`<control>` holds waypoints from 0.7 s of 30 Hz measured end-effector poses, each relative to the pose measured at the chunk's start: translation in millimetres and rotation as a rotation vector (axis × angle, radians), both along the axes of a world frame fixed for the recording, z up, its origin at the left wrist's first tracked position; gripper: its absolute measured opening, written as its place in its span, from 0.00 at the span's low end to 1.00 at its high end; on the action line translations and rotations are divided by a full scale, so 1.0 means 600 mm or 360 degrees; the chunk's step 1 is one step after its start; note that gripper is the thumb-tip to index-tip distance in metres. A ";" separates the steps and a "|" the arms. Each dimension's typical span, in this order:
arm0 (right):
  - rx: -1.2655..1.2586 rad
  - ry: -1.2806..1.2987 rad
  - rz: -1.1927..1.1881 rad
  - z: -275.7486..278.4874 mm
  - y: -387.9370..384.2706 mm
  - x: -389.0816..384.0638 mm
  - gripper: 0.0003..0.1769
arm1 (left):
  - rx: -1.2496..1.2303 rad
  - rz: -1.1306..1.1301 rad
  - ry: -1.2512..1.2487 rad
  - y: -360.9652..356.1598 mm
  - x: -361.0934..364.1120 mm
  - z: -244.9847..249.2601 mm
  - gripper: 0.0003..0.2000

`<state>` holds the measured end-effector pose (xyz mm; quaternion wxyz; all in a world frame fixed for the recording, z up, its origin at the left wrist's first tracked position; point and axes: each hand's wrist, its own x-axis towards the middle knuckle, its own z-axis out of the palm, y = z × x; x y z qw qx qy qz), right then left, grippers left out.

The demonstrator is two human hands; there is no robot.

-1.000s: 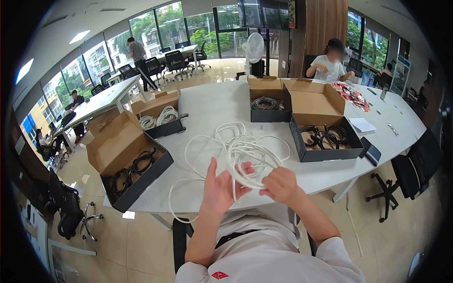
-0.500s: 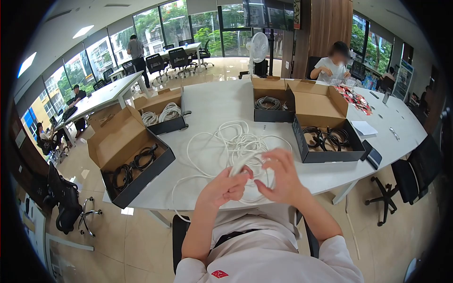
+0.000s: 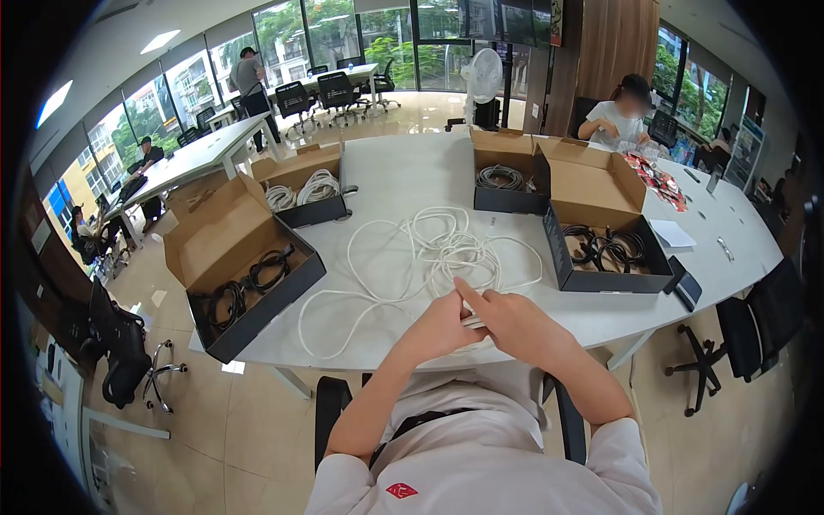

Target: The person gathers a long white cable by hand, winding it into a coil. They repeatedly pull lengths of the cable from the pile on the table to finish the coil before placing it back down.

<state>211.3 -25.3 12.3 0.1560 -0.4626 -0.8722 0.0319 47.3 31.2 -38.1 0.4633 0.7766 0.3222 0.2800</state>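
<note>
A loose tangle of white cable (image 3: pixel 455 249) lies on the white table in front of me. My left hand (image 3: pixel 442 324) is closed round a gathered part of the white cable near the table's front edge. Against it, my right hand (image 3: pixel 515 324) is also closed on the cable, its fingers meeting those of the left. Most of the gathered coil is hidden between the two hands. One long loop of cable runs out to the left across the tabletop.
Open boxes with black cables stand at the left (image 3: pixel 249 292) and right (image 3: pixel 605 249). Behind them are boxes with white cables (image 3: pixel 305 193) and a grey cable (image 3: pixel 506 180). A phone (image 3: pixel 687 290) lies at the right; a person (image 3: pixel 620 120) sits beyond red packets (image 3: pixel 657 180).
My hands have come together over the cable; the right was spread apart from the left before. The cable end at the left edge has moved up onto the table. The view has shifted slightly.
</note>
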 end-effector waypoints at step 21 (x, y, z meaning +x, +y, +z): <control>0.0154 -0.0029 0.0112 0.018 -0.016 0.046 0.14 | 0.0257 -0.0098 0.0144 -0.006 -0.028 0.040 0.56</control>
